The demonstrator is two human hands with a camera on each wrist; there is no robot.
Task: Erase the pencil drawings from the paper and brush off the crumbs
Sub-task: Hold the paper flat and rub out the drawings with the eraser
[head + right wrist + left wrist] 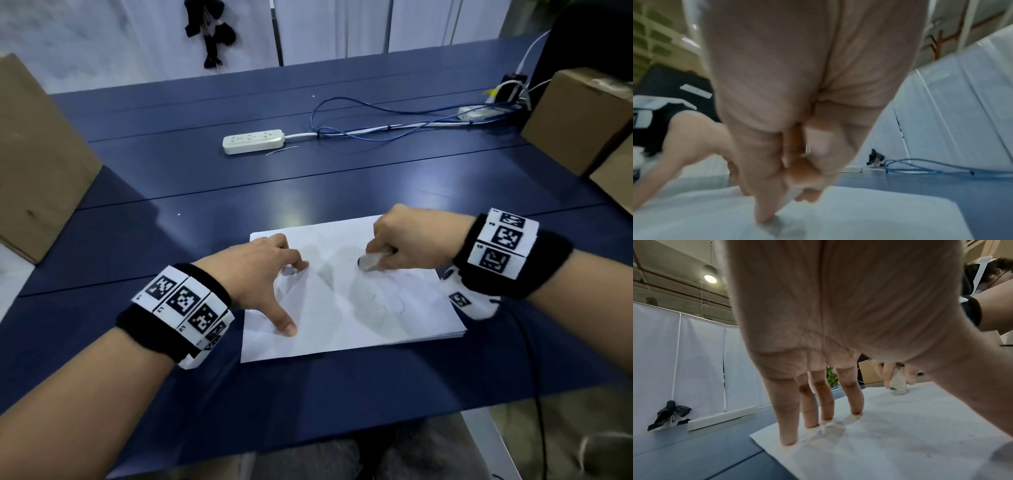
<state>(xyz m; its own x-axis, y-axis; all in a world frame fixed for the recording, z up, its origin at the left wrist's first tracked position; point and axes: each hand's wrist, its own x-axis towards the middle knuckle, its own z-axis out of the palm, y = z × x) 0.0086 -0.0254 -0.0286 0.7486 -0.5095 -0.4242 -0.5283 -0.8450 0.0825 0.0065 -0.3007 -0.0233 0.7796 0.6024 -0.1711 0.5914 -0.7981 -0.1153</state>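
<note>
Paper [342,308] lies at lower centre of the head view on the blue table [171,240], apparently the top sheet of a thin stack whose edges show at the lower right corner; faint pencil drawings [373,301] remain visible as pale curves in the middle of the sheet. The left hand [260,274] is spread, fingers straight and released, with its fingertips [789,441] and thumb pressed on the left part of the sheet, as the left wrist view confirms. The right hand [407,240], right of centre in the head view, is clenched around a pale eraser [371,260], whose darkened tip touches the sheet in its upper middle area; the right wrist view is blurred and shows only curled fingers [764,203] against the sheet. Handling judgement: the sheet is light, thin and flexible, likely to slide on the smooth table and to crease or tear under rubbing, so it should be pinned flat close to the working area and not lifted by an edge. The eraser appears small and firm, best gripped low near the working tip. Crumbs cannot be made out reliably at this resolution. Erasing seems under way; brushing is not yet done
</note>
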